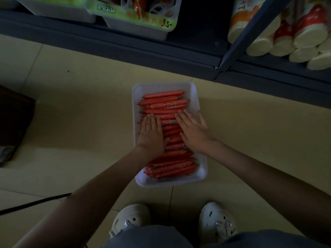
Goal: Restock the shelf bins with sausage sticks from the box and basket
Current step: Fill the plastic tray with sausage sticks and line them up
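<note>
- A dark shelf (125, 49) spans the top.
- A white bin (201, 176) sits on the floor (71, 104) below it.
- Sausage sticks (164, 104) fill it, lying crosswise (left to right) under both hands.
- Left hand (152, 133) and right hand (193, 133) press flat, fingers straight, gripping nothing.

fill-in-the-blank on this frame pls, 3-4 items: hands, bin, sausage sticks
1. The white bin of sausage sticks sits on the ____.
2. The left hand and right hand both rest ____ on the sticks, fingers straight.
3. The person's shoes are ____.
4. The green shelf label shows the price ____.

Missing words: floor; flat; white; 3.5
</note>
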`<action>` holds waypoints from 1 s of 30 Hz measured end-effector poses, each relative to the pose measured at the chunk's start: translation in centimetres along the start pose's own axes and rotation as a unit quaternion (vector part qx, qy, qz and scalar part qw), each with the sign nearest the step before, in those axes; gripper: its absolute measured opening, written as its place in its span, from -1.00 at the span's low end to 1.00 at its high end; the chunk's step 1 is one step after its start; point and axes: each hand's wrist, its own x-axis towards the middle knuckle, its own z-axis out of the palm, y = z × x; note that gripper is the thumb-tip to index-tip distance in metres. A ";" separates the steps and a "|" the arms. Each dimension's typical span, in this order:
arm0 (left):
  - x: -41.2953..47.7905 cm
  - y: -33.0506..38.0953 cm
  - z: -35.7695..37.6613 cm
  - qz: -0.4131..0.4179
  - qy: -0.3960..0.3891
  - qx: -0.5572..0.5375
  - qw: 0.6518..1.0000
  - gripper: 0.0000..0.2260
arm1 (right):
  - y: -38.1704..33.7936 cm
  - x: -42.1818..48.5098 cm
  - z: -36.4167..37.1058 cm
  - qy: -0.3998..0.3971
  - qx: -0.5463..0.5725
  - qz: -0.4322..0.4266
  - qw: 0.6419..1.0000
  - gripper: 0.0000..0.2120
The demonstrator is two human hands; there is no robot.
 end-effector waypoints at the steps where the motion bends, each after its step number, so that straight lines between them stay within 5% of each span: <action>1: -0.3 0.2 -0.2 0.023 0.022 -0.002 0.999 -0.34 | 0.0 0.3 -0.2 0.006 0.002 0.008 1.000 -0.43; 4: -0.1 -0.1 -0.6 0.073 0.124 0.004 0.990 -0.50 | 0.0 0.8 -0.6 -0.038 -0.015 0.016 0.999 -0.42; 7: 0.9 -1.1 -1.3 0.023 0.138 0.013 0.990 -0.47 | 0.1 1.0 -0.5 -0.040 -0.019 0.015 0.999 -0.43; 12: 1.9 -1.6 -0.1 0.057 -0.019 -0.026 0.998 -0.34 | 0.3 0.4 0.2 0.006 -0.054 -0.017 0.998 -0.46; 15: 1.3 -2.2 -0.8 0.118 -0.045 -0.043 0.991 -0.31 | 0.3 0.4 -0.1 0.014 -0.008 -0.014 1.000 -0.46; 19: 0.6 -4.1 -1.1 0.162 0.205 -0.043 0.964 -0.45 | 0.7 -0.2 -0.2 0.116 0.106 0.084 0.984 -0.37; 23: -0.9 -5.1 0.6 0.052 0.241 -0.086 0.965 -0.38 | 1.3 -1.8 0.5 0.107 0.272 0.173 0.941 -0.26; 26: -2.2 -4.7 2.0 -0.022 0.209 -0.205 0.956 -0.17 | 0.7 -2.7 0.9 0.080 0.450 0.230 0.859 -0.19; 30: -2.3 -3.6 1.8 -0.129 0.164 -0.443 0.872 -0.07 | 0.1 -2.3 0.5 0.105 0.552 0.215 0.799 -0.34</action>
